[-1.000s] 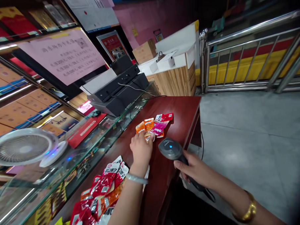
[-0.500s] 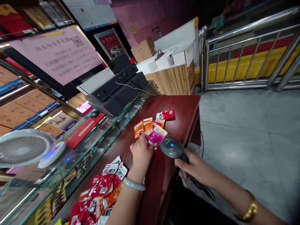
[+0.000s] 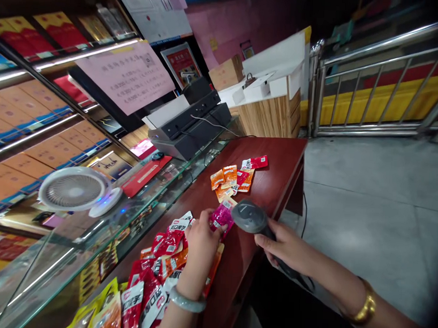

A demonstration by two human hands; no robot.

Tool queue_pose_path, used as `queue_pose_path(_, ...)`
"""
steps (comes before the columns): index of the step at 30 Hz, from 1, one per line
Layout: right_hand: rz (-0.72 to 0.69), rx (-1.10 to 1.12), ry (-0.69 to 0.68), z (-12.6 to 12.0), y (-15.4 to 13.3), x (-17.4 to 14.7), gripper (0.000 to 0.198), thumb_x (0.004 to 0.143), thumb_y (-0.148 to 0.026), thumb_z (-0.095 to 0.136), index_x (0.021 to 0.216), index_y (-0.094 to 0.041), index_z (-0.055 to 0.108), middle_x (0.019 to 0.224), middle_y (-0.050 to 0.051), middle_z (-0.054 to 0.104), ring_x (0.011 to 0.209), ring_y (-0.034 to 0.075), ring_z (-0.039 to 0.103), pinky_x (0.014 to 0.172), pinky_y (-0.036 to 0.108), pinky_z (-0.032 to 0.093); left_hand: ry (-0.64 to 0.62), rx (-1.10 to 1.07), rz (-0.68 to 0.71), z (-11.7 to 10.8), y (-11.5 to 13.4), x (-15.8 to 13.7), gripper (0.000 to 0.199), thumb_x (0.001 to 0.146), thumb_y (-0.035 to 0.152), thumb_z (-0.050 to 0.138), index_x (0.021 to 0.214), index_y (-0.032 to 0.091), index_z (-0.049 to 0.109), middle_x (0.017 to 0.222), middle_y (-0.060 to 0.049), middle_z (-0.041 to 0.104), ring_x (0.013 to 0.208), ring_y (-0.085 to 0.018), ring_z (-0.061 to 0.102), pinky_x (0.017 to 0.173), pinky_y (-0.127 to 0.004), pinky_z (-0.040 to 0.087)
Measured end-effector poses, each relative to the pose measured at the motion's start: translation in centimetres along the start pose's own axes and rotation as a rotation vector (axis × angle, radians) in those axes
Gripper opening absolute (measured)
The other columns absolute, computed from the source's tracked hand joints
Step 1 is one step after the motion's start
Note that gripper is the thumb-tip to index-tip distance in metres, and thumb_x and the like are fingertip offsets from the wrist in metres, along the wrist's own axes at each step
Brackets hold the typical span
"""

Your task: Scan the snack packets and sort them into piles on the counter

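Note:
My left hand [image 3: 203, 236] is closed on a magenta snack packet [image 3: 222, 219], gripping its lower end just above the desk. In my right hand [image 3: 286, 244] is a dark grey barcode scanner [image 3: 251, 216], fingers wrapped round its handle. The scanner's head is right beside the packet, at its right edge. Beyond them on the desk lies a small group of orange packets [image 3: 230, 176] with a red and white packet [image 3: 255, 162] at its far side. Nearer me, partly behind my left forearm, is a larger pile of red, white and orange packets [image 3: 152, 282].
The brown desk [image 3: 277, 152] adjoins a glass display counter [image 3: 66, 259] on the left. On the counter stand a white fan [image 3: 74, 189] and a dark machine with cables [image 3: 191, 126]. Boxed goods fill shelves behind. A metal railing [image 3: 370, 93] stands at the far right.
My left hand has drawn the magenta packet nearer, away from the far group of packets. The blue light on the scanner no longer shows. The view has turned to the left.

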State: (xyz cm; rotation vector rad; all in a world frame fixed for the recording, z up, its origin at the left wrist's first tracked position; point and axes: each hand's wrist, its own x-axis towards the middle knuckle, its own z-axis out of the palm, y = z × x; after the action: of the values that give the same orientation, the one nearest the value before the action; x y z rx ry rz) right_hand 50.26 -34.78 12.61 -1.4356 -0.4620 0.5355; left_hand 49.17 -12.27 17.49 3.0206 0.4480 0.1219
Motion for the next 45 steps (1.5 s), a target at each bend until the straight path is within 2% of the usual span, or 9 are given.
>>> queue_pose_path(3, 0.039, 0.0, -0.071, 1.4, -0.3, -0.1, 0.04, 0.093, -0.051, 0.057, 0.115, -0.018, 0.052, 0.051, -0.009, 0.05, 0.039, 0.009, 0.049, 0.038, 0.017, 0.043, -0.042, 0.064, -0.012, -1.8, -2.6, -2.0, 0.056, 0.089, 0.042, 0.06, 0.143, 0.034, 0.049, 0.113, -0.006, 0.073, 0.108, -0.027, 0.065, 0.091, -0.04, 0.041)
queue_pose_path(7, 0.055, -0.025, -0.16, 3.5, -0.1, 0.1, 0.042, 0.093, -0.048, 0.058, 0.121, -0.017, 0.053, 0.053, -0.01, 0.048, 0.039, 0.009, 0.049, 0.038, 0.017, 0.044, -0.182, 0.172, -0.066, -2.7, -6.8, -4.6, 0.051, 0.09, 0.044, 0.057, 0.14, 0.044, 0.052, 0.114, -0.004, 0.073, 0.112, -0.03, 0.063, 0.092, -0.044, 0.042)
queue_pose_path(12, 0.044, -0.017, -0.213, 4.7, 0.3, 0.3, 0.039, 0.092, -0.048, 0.06, 0.116, -0.017, 0.055, 0.059, -0.008, 0.049, 0.041, 0.008, 0.051, 0.039, 0.017, 0.044, -0.044, 0.254, -0.098, -2.0, -9.1, -6.8, 0.045, 0.087, 0.039, 0.061, 0.131, 0.048, 0.06, 0.136, -0.003, 0.061, 0.126, -0.035, 0.051, 0.097, -0.05, 0.041)
queue_pose_path(18, 0.028, -0.042, -0.202, 4.2, 0.2, 0.9, 0.043, 0.092, -0.051, 0.059, 0.12, -0.017, 0.055, 0.059, -0.007, 0.051, 0.041, 0.009, 0.051, 0.039, 0.017, 0.044, 0.091, 0.138, -0.02, -1.9, -7.2, -4.4, 0.025, 0.09, 0.043, 0.058, 0.105, 0.036, 0.076, 0.12, -0.004, 0.069, 0.113, -0.03, 0.058, 0.092, -0.043, 0.043)
queue_pose_path(23, 0.032, -0.037, -0.16, 3.4, -0.3, 1.7, 0.045, 0.093, -0.047, 0.059, 0.125, -0.018, 0.053, 0.058, -0.007, 0.051, 0.04, 0.009, 0.05, 0.037, 0.017, 0.044, 0.05, -0.009, -0.03, -1.0, -3.5, 3.3, 0.037, 0.092, 0.054, 0.05, 0.1, 0.027, 0.074, 0.105, -0.007, 0.074, 0.102, -0.026, 0.064, 0.085, -0.035, 0.045)
queue_pose_path(27, 0.058, -0.045, -0.117, 2.7, -0.6, 2.2, 0.039, 0.092, -0.046, 0.06, 0.117, -0.016, 0.055, 0.058, -0.007, 0.051, 0.041, 0.008, 0.05, 0.038, 0.016, 0.044, 0.032, -0.009, -0.175, 0.5, -1.1, 10.2, 0.057, 0.092, 0.066, 0.036, 0.111, 0.023, 0.069, 0.116, -0.013, 0.071, 0.113, -0.033, 0.062, 0.091, -0.044, 0.045)
queue_pose_path(31, 0.084, -0.074, -0.077, 2.0, -0.9, 2.4, 0.038, 0.09, -0.047, 0.062, 0.11, -0.014, 0.057, 0.06, -0.007, 0.052, 0.041, 0.008, 0.051, 0.038, 0.016, 0.043, -0.004, -0.013, -0.262, 2.2, 0.2, 14.6, 0.071, 0.089, 0.073, 0.029, 0.118, 0.018, 0.065, 0.127, -0.019, 0.066, 0.123, -0.039, 0.056, 0.1, -0.054, 0.039)
queue_pose_path(37, 0.082, -0.064, -0.064, 1.2, -0.5, 2.9, 0.039, 0.092, -0.045, 0.061, 0.116, -0.015, 0.055, 0.061, -0.007, 0.051, 0.042, 0.008, 0.051, 0.039, 0.016, 0.043, -0.025, 0.02, -0.202, 3.8, 0.6, 15.8, 0.071, 0.079, 0.075, 0.049, 0.117, 0.016, 0.062, 0.127, -0.021, 0.064, 0.123, -0.039, 0.054, 0.098, -0.051, 0.042)
queue_pose_path(45, 0.106, -0.075, -0.059, 0.9, 0.0, 3.1, 0.042, 0.092, -0.049, 0.058, 0.118, -0.015, 0.054, 0.053, -0.008, 0.05, 0.039, 0.009, 0.051, 0.038, 0.018, 0.043, -0.057, 0.03, -0.107, 2.6, 0.0, 12.6, 0.056, 0.081, 0.058, 0.062, 0.12, 0.019, 0.055, 0.114, -0.014, 0.07, 0.114, -0.032, 0.062, 0.091, -0.042, 0.042)
